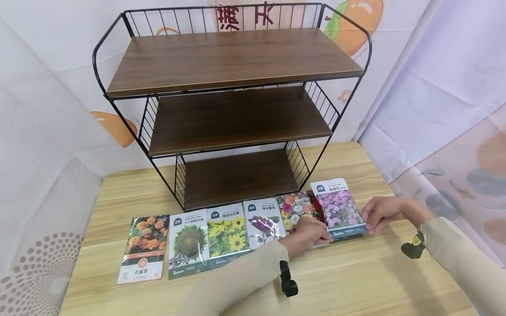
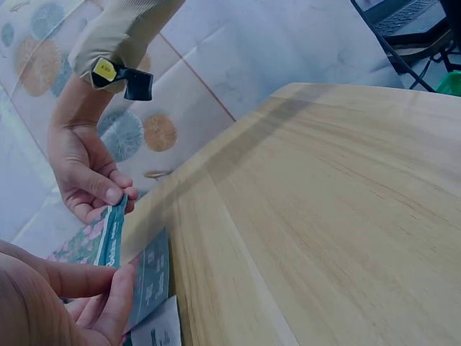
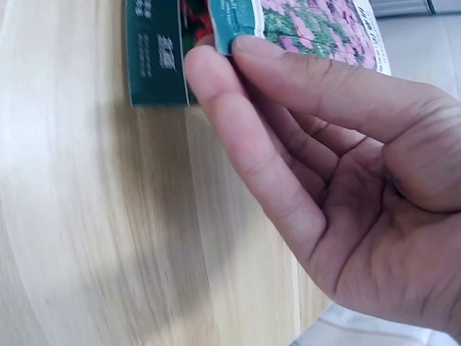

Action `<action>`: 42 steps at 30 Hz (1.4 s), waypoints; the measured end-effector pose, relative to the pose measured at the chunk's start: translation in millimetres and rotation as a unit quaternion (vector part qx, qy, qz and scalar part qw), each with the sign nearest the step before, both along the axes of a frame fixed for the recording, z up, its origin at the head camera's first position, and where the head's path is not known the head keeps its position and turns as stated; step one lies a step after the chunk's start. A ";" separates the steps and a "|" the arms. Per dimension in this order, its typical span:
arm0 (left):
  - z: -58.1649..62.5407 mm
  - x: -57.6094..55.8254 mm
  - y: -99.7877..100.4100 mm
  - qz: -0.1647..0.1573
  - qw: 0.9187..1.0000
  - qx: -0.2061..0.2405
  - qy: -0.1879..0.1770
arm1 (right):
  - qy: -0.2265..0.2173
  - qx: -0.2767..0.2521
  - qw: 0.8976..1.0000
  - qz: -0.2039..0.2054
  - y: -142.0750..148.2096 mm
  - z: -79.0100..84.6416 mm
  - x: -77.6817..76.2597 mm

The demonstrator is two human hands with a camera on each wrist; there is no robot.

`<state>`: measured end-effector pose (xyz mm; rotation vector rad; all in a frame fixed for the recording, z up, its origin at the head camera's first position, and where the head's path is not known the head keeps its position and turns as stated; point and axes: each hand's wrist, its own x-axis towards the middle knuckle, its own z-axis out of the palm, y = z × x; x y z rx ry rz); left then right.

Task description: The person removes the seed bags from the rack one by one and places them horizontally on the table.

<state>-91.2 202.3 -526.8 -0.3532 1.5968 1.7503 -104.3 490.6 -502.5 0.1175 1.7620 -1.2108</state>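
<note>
A seed packet with pinkish-purple flowers (image 1: 339,208) is held by its lower edge between both hands. My left hand (image 1: 309,235) pinches its lower left corner. With thumb and forefinger my right hand (image 1: 382,213) pinches the lower right corner, as the right wrist view also shows with the right hand (image 3: 324,158). Beneath lies a packet with red flowers (image 1: 316,206), mostly covered. To the left, partly behind my left hand, is a packet with mixed-colour flowers (image 1: 294,208).
More seed packets lie in a row leftward: purple leaves (image 1: 264,221), yellow sunflowers (image 1: 228,235), a large sunflower head (image 1: 189,243) and orange marigolds (image 1: 144,245). Behind them a three-tier rack (image 1: 237,57) stands on the wooden table (image 1: 356,272).
</note>
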 end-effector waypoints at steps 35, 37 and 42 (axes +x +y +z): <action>0.2 3.2 71.7 0.071 0.996 -0.050 -0.007 | -0.048 0.121 0.988 -0.078 50.8 -1.0 0.4; 0.9 5.1 74.1 0.075 0.995 -0.059 -0.008 | -0.046 0.125 0.988 -0.082 52.9 -1.5 2.6; 0.3 8.2 78.8 0.079 0.995 -0.053 -0.013 | -0.046 0.129 0.987 -0.088 57.0 -2.7 7.6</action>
